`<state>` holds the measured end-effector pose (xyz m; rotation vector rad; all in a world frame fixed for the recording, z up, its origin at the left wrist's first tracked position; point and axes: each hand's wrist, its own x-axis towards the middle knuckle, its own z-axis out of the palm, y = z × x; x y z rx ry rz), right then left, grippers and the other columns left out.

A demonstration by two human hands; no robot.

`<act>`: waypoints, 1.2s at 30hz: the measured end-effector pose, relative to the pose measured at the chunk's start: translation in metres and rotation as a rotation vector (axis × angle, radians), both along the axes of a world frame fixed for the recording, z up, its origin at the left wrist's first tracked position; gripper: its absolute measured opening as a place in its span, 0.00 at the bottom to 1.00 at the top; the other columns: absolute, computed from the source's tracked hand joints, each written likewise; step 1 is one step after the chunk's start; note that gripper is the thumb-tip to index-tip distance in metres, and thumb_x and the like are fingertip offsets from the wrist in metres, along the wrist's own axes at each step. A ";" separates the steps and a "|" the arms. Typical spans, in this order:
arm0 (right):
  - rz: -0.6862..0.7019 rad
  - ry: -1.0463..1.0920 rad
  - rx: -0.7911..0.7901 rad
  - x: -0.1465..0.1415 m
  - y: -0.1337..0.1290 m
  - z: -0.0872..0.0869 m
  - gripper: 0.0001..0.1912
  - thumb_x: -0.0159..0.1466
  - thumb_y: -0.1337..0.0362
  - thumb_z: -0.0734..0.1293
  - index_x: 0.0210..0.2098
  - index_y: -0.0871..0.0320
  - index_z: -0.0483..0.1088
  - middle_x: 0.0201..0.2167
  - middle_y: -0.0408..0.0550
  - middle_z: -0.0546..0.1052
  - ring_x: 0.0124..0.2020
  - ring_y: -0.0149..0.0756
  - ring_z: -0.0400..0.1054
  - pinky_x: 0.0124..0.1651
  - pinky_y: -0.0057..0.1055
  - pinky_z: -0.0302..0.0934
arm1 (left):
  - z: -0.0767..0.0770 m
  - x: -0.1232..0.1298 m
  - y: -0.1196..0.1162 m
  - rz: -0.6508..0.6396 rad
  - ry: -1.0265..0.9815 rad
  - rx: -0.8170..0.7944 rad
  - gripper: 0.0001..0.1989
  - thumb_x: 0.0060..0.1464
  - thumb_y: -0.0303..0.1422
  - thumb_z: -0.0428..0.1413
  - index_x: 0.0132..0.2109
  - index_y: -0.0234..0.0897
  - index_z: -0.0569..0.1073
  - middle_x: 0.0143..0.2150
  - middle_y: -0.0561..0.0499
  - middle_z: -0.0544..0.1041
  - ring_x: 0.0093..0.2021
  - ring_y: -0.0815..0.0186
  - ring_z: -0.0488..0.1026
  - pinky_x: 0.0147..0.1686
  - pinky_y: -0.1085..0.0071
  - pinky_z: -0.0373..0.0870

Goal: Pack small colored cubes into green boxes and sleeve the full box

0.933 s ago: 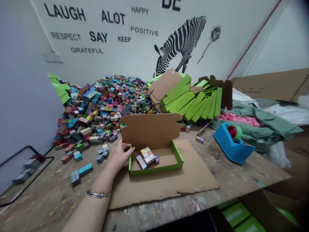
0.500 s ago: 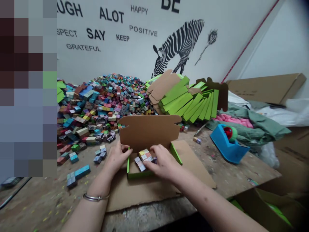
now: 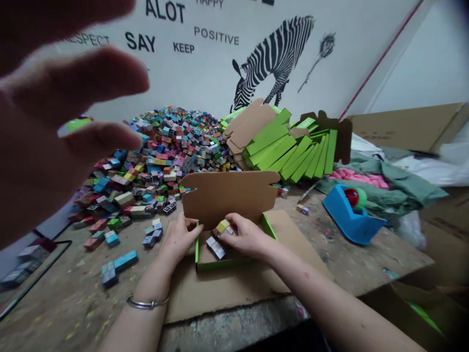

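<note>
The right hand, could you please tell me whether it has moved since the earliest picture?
Yes: the right hand was out of view then; it has come in over the box, left of the blue dispenser.

Left forearm [image 3: 134, 330] and right forearm [image 3: 322, 299] converged forward. Left hand [image 3: 178, 240]: back upward, thumb extended inward. Right hand [image 3: 247, 236]: fingers curled, thumb opposed.

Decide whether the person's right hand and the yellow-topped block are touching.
Touching. The head view shows the right hand pinching the yellow-topped block, covering its right end with no gap visible.
</note>
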<state>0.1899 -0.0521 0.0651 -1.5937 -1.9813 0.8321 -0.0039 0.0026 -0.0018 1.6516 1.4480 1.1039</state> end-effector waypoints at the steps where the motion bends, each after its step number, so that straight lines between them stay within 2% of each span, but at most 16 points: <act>1: 0.011 0.044 0.008 0.006 0.000 0.002 0.19 0.55 0.58 0.63 0.45 0.58 0.61 0.37 0.47 0.70 0.34 0.32 0.64 0.35 0.27 0.57 | 0.000 0.000 0.000 0.001 0.002 -0.002 0.21 0.39 0.40 0.56 0.40 0.35 0.64 0.33 0.48 0.75 0.36 0.60 0.73 0.37 0.64 0.68; 3: 0.025 0.046 0.067 0.019 0.001 0.004 0.19 0.55 0.63 0.63 0.46 0.57 0.61 0.40 0.47 0.70 0.38 0.32 0.63 0.39 0.27 0.57 | 0.000 -0.001 0.000 0.006 0.007 -0.003 0.21 0.39 0.40 0.56 0.41 0.34 0.64 0.33 0.48 0.75 0.35 0.60 0.73 0.37 0.64 0.68; 6: 0.020 -0.167 0.164 0.037 0.002 0.000 0.22 0.53 0.69 0.63 0.48 0.58 0.62 0.43 0.50 0.67 0.43 0.36 0.61 0.45 0.30 0.55 | -0.002 -0.002 0.000 0.018 0.016 0.002 0.22 0.39 0.39 0.56 0.42 0.34 0.64 0.33 0.48 0.75 0.35 0.61 0.73 0.37 0.64 0.67; 10: 0.025 -0.405 0.199 0.049 0.002 -0.013 0.22 0.54 0.71 0.61 0.49 0.60 0.63 0.42 0.53 0.64 0.43 0.38 0.59 0.45 0.31 0.55 | -0.004 -0.003 0.002 0.024 0.020 0.013 0.23 0.38 0.39 0.57 0.43 0.34 0.65 0.33 0.48 0.75 0.35 0.61 0.73 0.37 0.65 0.67; 14: 0.067 -0.418 0.220 0.049 0.003 -0.026 0.21 0.52 0.75 0.59 0.46 0.59 0.65 0.41 0.52 0.64 0.42 0.36 0.59 0.44 0.28 0.55 | -0.005 -0.004 0.003 0.017 0.010 0.014 0.24 0.38 0.38 0.57 0.44 0.34 0.65 0.33 0.48 0.75 0.35 0.61 0.73 0.37 0.65 0.67; 17: 0.093 -0.358 0.168 0.046 0.003 -0.029 0.21 0.50 0.77 0.59 0.44 0.60 0.66 0.41 0.51 0.63 0.40 0.33 0.60 0.42 0.25 0.55 | -0.005 -0.004 0.003 0.010 0.001 0.014 0.24 0.38 0.38 0.57 0.44 0.34 0.65 0.33 0.48 0.75 0.35 0.61 0.73 0.38 0.65 0.67; 19: 0.096 -0.353 0.148 0.042 0.003 -0.028 0.19 0.51 0.76 0.59 0.42 0.61 0.66 0.41 0.51 0.64 0.40 0.33 0.60 0.42 0.25 0.55 | -0.005 -0.004 0.002 0.009 -0.002 0.019 0.23 0.38 0.38 0.57 0.43 0.34 0.65 0.33 0.48 0.75 0.35 0.61 0.73 0.38 0.65 0.67; 22: 0.031 -0.460 0.237 0.033 0.001 -0.021 0.13 0.56 0.70 0.59 0.40 0.61 0.68 0.39 0.53 0.66 0.42 0.38 0.58 0.43 0.30 0.53 | -0.005 -0.004 0.001 0.010 -0.003 0.029 0.22 0.39 0.38 0.57 0.42 0.34 0.66 0.33 0.48 0.75 0.35 0.62 0.73 0.38 0.65 0.67; 24: 0.015 -0.508 0.288 0.022 -0.001 -0.016 0.13 0.58 0.65 0.58 0.40 0.59 0.69 0.38 0.53 0.66 0.42 0.40 0.57 0.43 0.33 0.53 | -0.005 -0.004 0.001 0.013 -0.005 0.032 0.21 0.39 0.38 0.57 0.42 0.34 0.66 0.33 0.48 0.75 0.35 0.62 0.73 0.38 0.65 0.67; 28: 0.068 -0.558 0.234 -0.002 -0.002 -0.007 0.15 0.58 0.57 0.59 0.37 0.58 0.71 0.37 0.52 0.69 0.40 0.42 0.59 0.41 0.36 0.52 | -0.004 -0.003 0.001 0.013 -0.012 0.034 0.21 0.38 0.38 0.57 0.41 0.34 0.65 0.31 0.49 0.75 0.34 0.62 0.73 0.37 0.65 0.68; 32: 0.096 -0.652 0.243 -0.014 0.002 -0.001 0.17 0.60 0.58 0.55 0.32 0.59 0.72 0.34 0.53 0.71 0.38 0.43 0.59 0.41 0.39 0.50 | -0.002 -0.002 0.000 0.008 -0.022 0.033 0.20 0.38 0.37 0.58 0.39 0.34 0.66 0.30 0.49 0.75 0.34 0.62 0.73 0.37 0.64 0.68; 36: 0.148 -0.665 0.191 -0.014 0.003 0.003 0.15 0.55 0.57 0.60 0.34 0.58 0.73 0.33 0.53 0.72 0.38 0.43 0.59 0.40 0.39 0.49 | -0.001 -0.002 -0.001 0.004 -0.034 0.029 0.20 0.37 0.37 0.58 0.40 0.34 0.65 0.31 0.49 0.75 0.34 0.62 0.73 0.38 0.64 0.68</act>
